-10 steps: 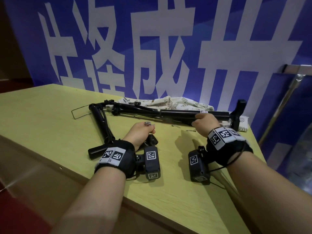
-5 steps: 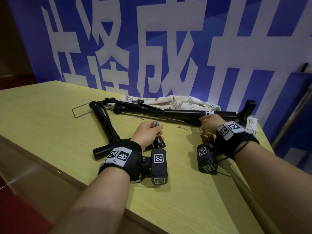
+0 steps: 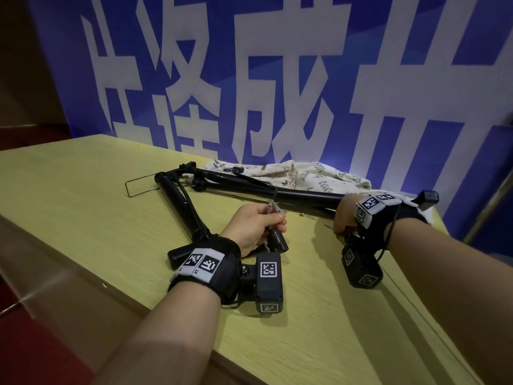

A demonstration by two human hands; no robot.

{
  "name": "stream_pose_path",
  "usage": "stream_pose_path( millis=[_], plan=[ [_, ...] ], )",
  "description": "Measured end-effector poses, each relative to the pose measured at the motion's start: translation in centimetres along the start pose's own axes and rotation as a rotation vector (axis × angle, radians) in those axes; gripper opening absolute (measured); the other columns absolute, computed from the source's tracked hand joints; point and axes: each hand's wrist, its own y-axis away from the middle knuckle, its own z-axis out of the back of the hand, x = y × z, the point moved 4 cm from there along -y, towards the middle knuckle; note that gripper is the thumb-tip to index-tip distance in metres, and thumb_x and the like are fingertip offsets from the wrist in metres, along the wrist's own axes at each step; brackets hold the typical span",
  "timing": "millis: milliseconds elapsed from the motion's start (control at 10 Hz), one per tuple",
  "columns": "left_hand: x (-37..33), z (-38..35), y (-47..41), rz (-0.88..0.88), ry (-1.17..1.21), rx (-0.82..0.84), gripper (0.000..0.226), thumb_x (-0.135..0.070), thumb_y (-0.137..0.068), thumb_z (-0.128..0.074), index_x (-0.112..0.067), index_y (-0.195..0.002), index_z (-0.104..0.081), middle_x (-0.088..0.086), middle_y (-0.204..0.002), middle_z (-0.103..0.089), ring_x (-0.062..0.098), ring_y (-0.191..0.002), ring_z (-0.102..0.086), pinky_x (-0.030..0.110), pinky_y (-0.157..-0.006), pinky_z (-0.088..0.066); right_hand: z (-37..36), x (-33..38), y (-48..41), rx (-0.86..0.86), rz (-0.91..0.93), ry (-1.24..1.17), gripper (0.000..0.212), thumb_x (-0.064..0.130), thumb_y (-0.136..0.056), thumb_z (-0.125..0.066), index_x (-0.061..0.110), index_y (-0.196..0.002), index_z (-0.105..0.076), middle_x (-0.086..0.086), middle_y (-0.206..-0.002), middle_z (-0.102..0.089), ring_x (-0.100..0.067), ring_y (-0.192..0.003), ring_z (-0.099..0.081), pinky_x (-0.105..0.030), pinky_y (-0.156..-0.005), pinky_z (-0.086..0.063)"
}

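A black folding frame (image 3: pixel 302 193) of tubes lies on the yellow-green table (image 3: pixel 83 195), one leg (image 3: pixel 180 204) running toward me at the left. My left hand (image 3: pixel 254 226) grips a short black tube end (image 3: pixel 277 241) of that frame, with a small grey metal piece (image 3: pixel 273 209) at its fingertips. Where the long bars pass at the right, my right hand (image 3: pixel 342 218) is curled round them, its fingers mostly hidden. Both wrists wear black bands with marker tags.
A leaf-patterned cloth bag (image 3: pixel 311 176) lies behind the frame against the blue banner (image 3: pixel 277 79). A thin wire loop (image 3: pixel 132 187) sticks out at the frame's left corner. Small metal pins (image 3: pixel 305 216) lie between my hands. The table's near edge (image 3: pixel 111 279) runs diagonally.
The view has shifted closer and to the left. My left hand lifted slightly with the small metal piece at its fingertips. My right hand has slid lower on the bars.
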Motion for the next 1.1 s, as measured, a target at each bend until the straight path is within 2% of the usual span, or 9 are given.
stream_pose_path(
  millis=[100,200,300,400,500,600,700,800,1100],
  plan=[
    [-0.2,-0.3,0.3,-0.008,0.056,0.026,0.012,0.0,-0.093,-0.059,-0.006,-0.086,-0.067,0.001,-0.07,-0.066,0.01,-0.064,-0.064,0.022,-0.069,-0.052,-0.3,0.9,0.6,0.021,0.023,0.029,0.016,0.016,-0.076,-0.073,0.008,-0.086,-0.064,-0.006,-0.08,-0.064,-0.016,-0.065,-0.057,-0.027,-0.06,-0.049],
    [-0.4,-0.5,0.5,-0.019,0.075,0.057,0.013,0.003,-0.092,-0.058,-0.005,-0.085,-0.066,0.002,-0.071,-0.066,0.01,-0.064,-0.064,0.021,-0.069,-0.052,-0.4,1.6,2.2,0.06,0.029,-0.085,0.013,0.016,-0.079,-0.07,0.012,-0.071,-0.06,-0.002,-0.071,-0.062,-0.013,-0.061,-0.058,-0.024,-0.056,-0.05],
    [-0.5,-0.6,0.8,-0.019,0.086,0.062,0.012,0.005,-0.09,-0.059,-0.004,-0.086,-0.066,0.003,-0.071,-0.065,0.012,-0.064,-0.063,0.022,-0.067,-0.052,-0.3,2.1,3.1,0.07,0.063,-0.349,0.017,0.014,-0.082,-0.068,0.001,-0.093,-0.07,-0.012,-0.087,-0.07,-0.023,-0.082,-0.068,-0.035,-0.084,-0.056],
    [-0.7,-0.7,0.9,-0.037,0.077,0.053,0.01,0.002,-0.09,-0.059,-0.003,-0.084,-0.065,0.005,-0.071,-0.064,0.013,-0.062,-0.059,0.022,-0.063,-0.051,-0.4,2.4,5.2,0.109,0.08,-0.766,0.018,0.008,-0.086,-0.065,-0.003,-0.101,-0.067,-0.013,-0.081,-0.065,-0.019,-0.068,-0.064,-0.027,-0.063,-0.058],
    [-0.7,-0.7,1.0,-0.017,0.1,0.029,0.015,-0.012,-0.094,-0.06,-0.004,-0.084,-0.066,0.005,-0.07,-0.064,0.012,-0.062,-0.058,0.023,-0.065,-0.051,-1.2,2.9,7.7,0.154,0.121,-1.036,0.018,0.004,-0.089,-0.061,-0.004,-0.104,-0.066,-0.012,-0.083,-0.061,-0.018,-0.064,-0.061,-0.023,-0.056,-0.055],
    [-0.5,-0.7,1.0,-0.017,0.054,0.016,0.015,-0.012,-0.095,-0.059,-0.005,-0.084,-0.066,0.004,-0.069,-0.064,0.013,-0.063,-0.058,0.023,-0.064,-0.05,-3.0,3.4,9.1,0.237,0.165,-1.184,0.015,0.003,-0.091,-0.057,-0.003,-0.102,-0.065,-0.013,-0.083,-0.061,-0.018,-0.065,-0.061,-0.024,-0.059,-0.055],
    [-0.4,-0.8,1.0,-0.013,0.035,0.028,0.013,-0.007,-0.094,-0.057,-0.005,-0.084,-0.065,0.004,-0.068,-0.064,0.012,-0.062,-0.058,0.02,-0.061,-0.05,-5.2,3.9,9.4,0.349,0.23,-1.352,0.012,0.003,-0.094,-0.051,0.001,-0.092,-0.063,-0.014,-0.075,-0.059,-0.019,-0.062,-0.059,-0.026,-0.059,-0.054],
    [-0.3,-1.0,0.8,0.001,0.032,0.054,0.014,-0.003,-0.094,-0.056,-0.004,-0.082,-0.064,0.004,-0.066,-0.064,0.011,-0.059,-0.058,0.019,-0.058,-0.051,-6.1,4.3,9.5,0.374,0.261,-1.412,0.016,0.004,-0.097,-0.046,0.005,-0.09,-0.061,-0.01,-0.071,-0.06,-0.016,-0.06,-0.058,-0.021,-0.055,-0.053],
    [-0.3,-1.1,1.2,0.026,0.063,0.127,0.013,-0.003,-0.094,-0.054,-0.005,-0.085,-0.062,0.004,-0.068,-0.063,0.014,-0.064,-0.06,0.023,-0.058,-0.052,-6.8,4.5,9.7,0.408,0.258,-1.378,0.013,0.006,-0.096,-0.048,0.004,-0.095,-0.061,-0.009,-0.07,-0.059,-0.015,-0.059,-0.056,-0.018,-0.051,-0.051]
  ],
)
